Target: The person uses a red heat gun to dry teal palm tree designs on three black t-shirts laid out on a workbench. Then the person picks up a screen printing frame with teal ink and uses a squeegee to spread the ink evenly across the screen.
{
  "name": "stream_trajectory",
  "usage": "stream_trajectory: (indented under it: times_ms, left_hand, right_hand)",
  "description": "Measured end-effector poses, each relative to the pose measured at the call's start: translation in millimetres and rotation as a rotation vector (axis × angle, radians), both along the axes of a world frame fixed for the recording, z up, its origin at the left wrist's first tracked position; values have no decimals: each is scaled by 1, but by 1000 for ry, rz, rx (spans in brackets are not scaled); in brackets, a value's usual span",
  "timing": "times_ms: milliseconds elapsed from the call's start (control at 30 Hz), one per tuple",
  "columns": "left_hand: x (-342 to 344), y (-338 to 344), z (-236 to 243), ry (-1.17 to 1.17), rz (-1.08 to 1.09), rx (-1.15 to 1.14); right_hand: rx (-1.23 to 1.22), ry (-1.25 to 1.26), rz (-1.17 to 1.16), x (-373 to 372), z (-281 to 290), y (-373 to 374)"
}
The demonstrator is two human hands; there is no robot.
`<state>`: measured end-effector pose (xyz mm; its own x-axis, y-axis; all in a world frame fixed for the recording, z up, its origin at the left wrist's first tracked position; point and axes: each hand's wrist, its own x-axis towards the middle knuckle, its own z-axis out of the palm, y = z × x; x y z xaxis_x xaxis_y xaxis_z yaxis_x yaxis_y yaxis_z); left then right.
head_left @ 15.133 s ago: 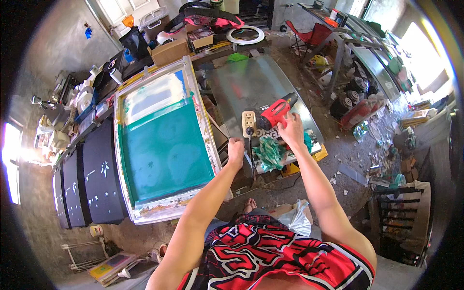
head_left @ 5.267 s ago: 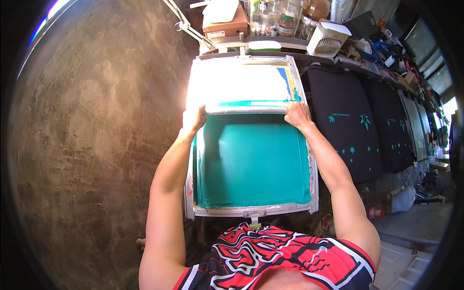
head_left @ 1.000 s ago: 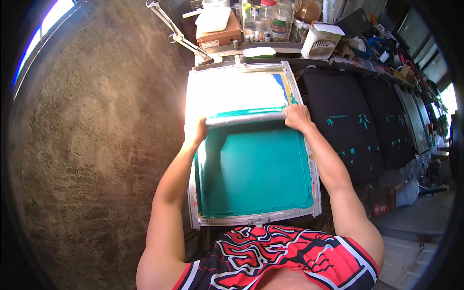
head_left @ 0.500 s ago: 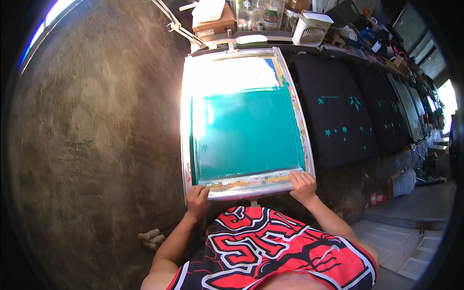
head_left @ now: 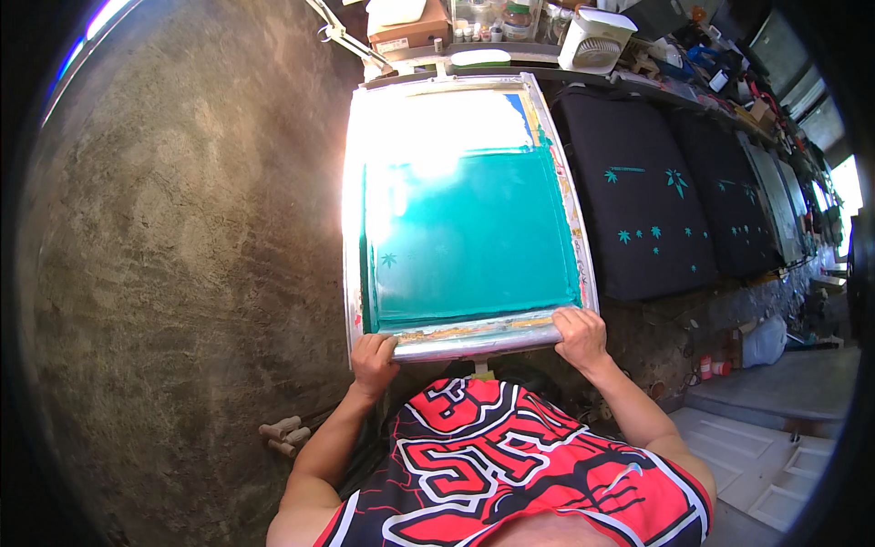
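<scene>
Head view: rough wall (head_left: 182, 210) hems in the screen frame (head_left: 578, 244) on its left, two black cloth panels (head_left: 624, 205) sit to its right, one boxy white fan (head_left: 597, 41) past its far-right corner. Left hand (head_left: 374, 365) and right hand (head_left: 581, 339) are both curled round one metal squeegee bar (head_left: 478, 347) at the frame's near end, slick teal ink (head_left: 474, 237) beyond.

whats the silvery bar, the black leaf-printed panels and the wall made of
Silvery bar: probably metal, smooth; it shows bright streaks. Black leaf-printed panels: likely fabric-covered, matte, with dull surfaces and rounded corners. Wall: perhaps cement plaster, rough-looking and mottled.
</scene>
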<state>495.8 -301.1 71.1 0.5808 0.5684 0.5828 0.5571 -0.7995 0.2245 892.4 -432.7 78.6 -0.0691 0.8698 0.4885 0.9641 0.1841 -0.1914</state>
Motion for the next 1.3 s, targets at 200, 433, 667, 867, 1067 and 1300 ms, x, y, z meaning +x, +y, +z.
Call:
stream_trajectory:
  times_ms: [200,433,667,867,1067,1300]
  left_hand:
    - [21,70,-7,11,73,79]
    - [69,235,-14,60,202,58]
    - [105,340,24,166,254,8]
    - [128,366,48,161,292,-121]
    - [129,353,25,189,390,2]
    - [66,198,-1,72,224,63]
  right_hand:
    - [85,-41,0,26,-10,79]
    - [231,-48,-32,70,-15,235]
    - [28,-38,-79,114,13,328]
    - [-141,-71,-161,137,28,372]
    - [-111,-12,-142,127,20,343]
    - [-116,-2,-84,69,9,192]
